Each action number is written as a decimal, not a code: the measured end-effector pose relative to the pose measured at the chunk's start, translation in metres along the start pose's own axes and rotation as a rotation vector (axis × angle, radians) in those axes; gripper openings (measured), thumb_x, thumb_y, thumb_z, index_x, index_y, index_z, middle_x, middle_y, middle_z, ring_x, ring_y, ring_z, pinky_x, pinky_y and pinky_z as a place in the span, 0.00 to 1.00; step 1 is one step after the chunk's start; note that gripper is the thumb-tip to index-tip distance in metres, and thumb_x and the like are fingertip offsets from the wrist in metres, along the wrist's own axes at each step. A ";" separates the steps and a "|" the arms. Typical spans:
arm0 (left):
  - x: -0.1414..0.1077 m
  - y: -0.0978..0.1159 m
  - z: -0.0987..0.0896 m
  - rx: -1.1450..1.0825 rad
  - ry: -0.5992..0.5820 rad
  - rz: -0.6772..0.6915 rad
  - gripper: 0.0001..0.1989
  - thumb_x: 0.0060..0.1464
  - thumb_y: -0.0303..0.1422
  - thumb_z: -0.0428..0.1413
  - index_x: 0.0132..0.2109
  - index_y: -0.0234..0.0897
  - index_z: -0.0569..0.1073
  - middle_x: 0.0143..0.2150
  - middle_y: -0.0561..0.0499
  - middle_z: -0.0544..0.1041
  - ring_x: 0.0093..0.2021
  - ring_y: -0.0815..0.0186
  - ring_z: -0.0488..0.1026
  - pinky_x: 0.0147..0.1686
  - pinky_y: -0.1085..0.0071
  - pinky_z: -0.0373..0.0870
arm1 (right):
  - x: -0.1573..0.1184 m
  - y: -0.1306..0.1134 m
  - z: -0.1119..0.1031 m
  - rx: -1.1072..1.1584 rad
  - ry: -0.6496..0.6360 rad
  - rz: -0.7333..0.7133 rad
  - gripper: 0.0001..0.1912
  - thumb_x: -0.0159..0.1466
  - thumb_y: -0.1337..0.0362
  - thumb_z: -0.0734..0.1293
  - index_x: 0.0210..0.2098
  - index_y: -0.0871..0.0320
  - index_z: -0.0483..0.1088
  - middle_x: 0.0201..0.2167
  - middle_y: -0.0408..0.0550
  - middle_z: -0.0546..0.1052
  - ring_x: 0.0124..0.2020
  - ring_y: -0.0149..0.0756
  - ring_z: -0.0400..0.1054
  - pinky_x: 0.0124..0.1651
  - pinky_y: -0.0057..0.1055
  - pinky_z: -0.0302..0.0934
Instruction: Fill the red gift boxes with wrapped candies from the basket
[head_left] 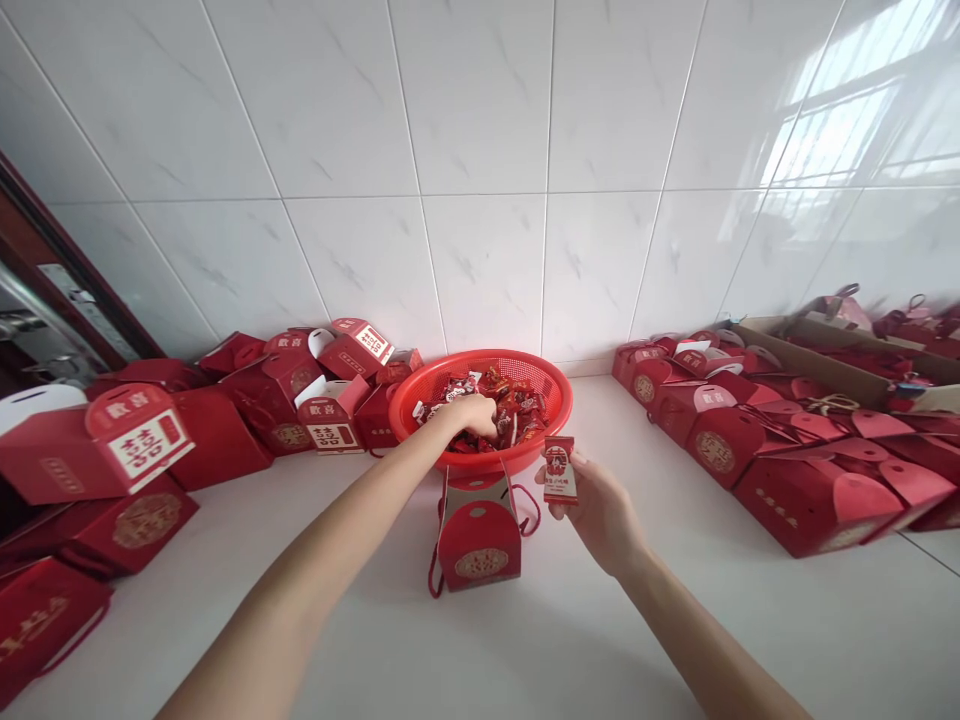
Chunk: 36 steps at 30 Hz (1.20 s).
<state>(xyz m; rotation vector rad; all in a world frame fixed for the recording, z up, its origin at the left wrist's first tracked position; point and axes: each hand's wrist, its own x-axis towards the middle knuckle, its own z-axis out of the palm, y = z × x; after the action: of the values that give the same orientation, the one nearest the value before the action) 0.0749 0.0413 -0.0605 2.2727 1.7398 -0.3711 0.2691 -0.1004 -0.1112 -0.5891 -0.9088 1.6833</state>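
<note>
My left hand (474, 412) reaches into a red plastic basket (561, 400) of wrapped candies (525, 410). Its fingers are curled down among the wrappers, and what they grip is hidden. Just right of the basket, my right hand (606, 508) holds up a red and white candy packet (559, 475) between thumb and fingers, printed side facing me. In front of the basket stands a red gift box (480, 545) with its top open and red cord handles hanging at both sides. Its inside is mostly out of sight.
Several red gift boxes (247, 430) are piled on the left of the white tabletop (375, 640). Rows of closed red boxes (817, 500) stand on the right, beside an open cardboard carton (795, 350). A tiled wall (487, 260) rises behind the basket.
</note>
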 end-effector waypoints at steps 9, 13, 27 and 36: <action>-0.008 -0.040 0.007 -0.383 0.237 0.050 0.17 0.46 0.40 0.65 0.21 0.37 0.67 0.21 0.57 0.69 0.24 0.68 0.67 0.25 0.72 0.61 | 0.000 0.001 -0.001 -0.005 -0.011 0.002 0.15 0.58 0.52 0.71 0.33 0.59 0.75 0.29 0.48 0.76 0.24 0.30 0.62 0.26 0.28 0.57; -0.024 -0.051 0.012 -0.582 0.323 0.118 0.16 0.42 0.44 0.63 0.22 0.38 0.69 0.22 0.55 0.71 0.25 0.65 0.69 0.24 0.71 0.60 | 0.000 0.000 -0.001 -0.017 -0.031 0.000 0.15 0.58 0.52 0.71 0.34 0.59 0.75 0.29 0.47 0.76 0.22 0.30 0.61 0.27 0.29 0.57; -0.025 -0.058 0.024 -0.764 0.648 -0.004 0.15 0.47 0.44 0.58 0.27 0.39 0.66 0.22 0.56 0.68 0.27 0.64 0.68 0.26 0.71 0.58 | 0.003 0.004 -0.003 -0.051 -0.003 -0.003 0.14 0.58 0.52 0.71 0.32 0.58 0.75 0.28 0.47 0.77 0.22 0.30 0.61 0.26 0.29 0.56; -0.032 -0.056 0.025 -0.815 0.591 -0.019 0.13 0.47 0.43 0.59 0.28 0.39 0.68 0.22 0.54 0.72 0.25 0.63 0.71 0.23 0.71 0.61 | 0.002 0.003 -0.002 -0.038 -0.009 0.003 0.15 0.57 0.52 0.72 0.33 0.59 0.76 0.28 0.48 0.77 0.23 0.30 0.61 0.26 0.28 0.57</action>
<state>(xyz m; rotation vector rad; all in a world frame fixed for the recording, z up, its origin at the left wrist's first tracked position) 0.0120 0.0178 -0.0755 1.8146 1.6824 0.9319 0.2681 -0.0982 -0.1142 -0.6090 -0.9490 1.6760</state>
